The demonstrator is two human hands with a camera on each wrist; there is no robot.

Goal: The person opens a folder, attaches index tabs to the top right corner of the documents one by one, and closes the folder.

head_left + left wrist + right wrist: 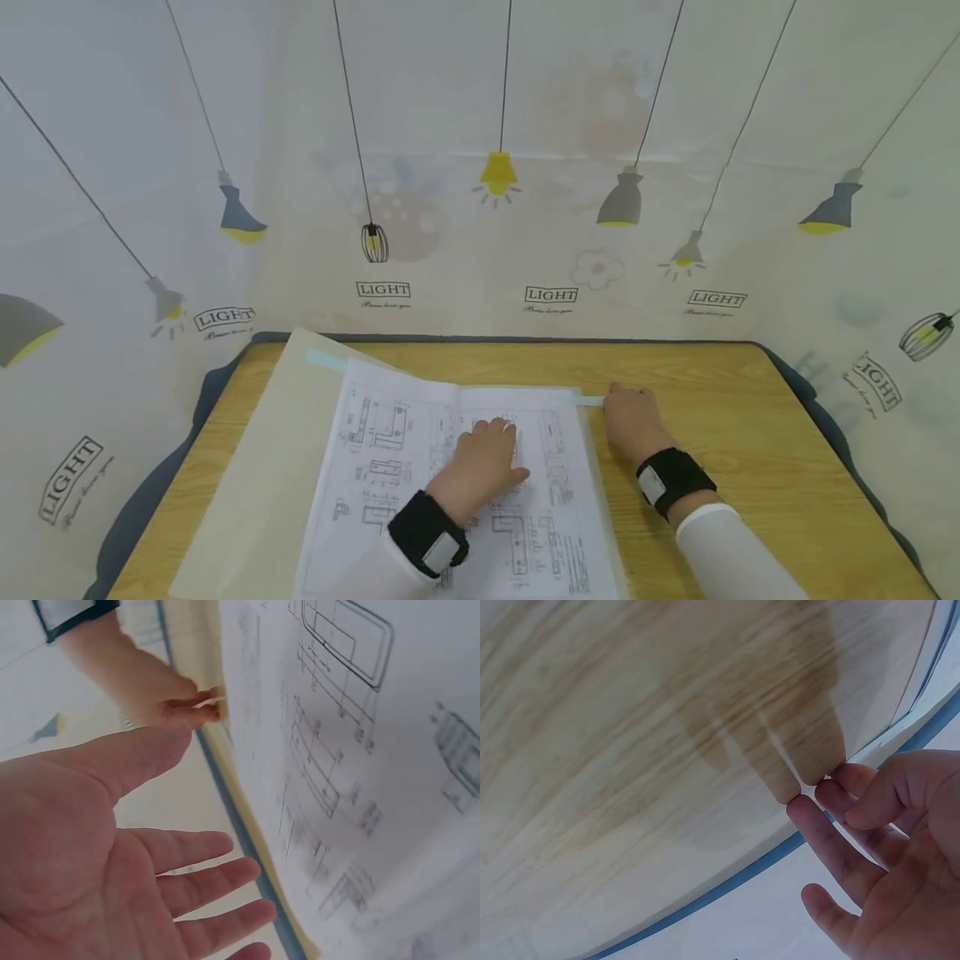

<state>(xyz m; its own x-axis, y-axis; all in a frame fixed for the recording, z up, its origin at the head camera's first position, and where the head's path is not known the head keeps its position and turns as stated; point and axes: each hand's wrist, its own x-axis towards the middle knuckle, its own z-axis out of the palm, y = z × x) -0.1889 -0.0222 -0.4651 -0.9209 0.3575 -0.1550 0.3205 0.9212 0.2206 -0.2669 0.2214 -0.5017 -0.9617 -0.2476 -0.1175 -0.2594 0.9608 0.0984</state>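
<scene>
A cream document folder (255, 467) lies opened flat, with printed technical drawings (386, 471) inside it. Over the right-hand sheet is my left hand (480, 462), its fingers spread and fairly straight; in the left wrist view its palm (67, 847) faces the page and holds nothing. My right hand (636, 423) is just beyond the folder's right edge. Its thumb and forefinger pinch the end of a light blue ribbon (589, 401) that sticks out from that edge. In the right wrist view the other fingertips (801, 810) touch the tabletop.
Under the folder is a wood-grain table (720, 392) with a dark blue-grey edge. A second light blue strip (326, 359) lies on the folder's left cover. Behind the table hangs a pale cloth (465, 275) printed with lamps.
</scene>
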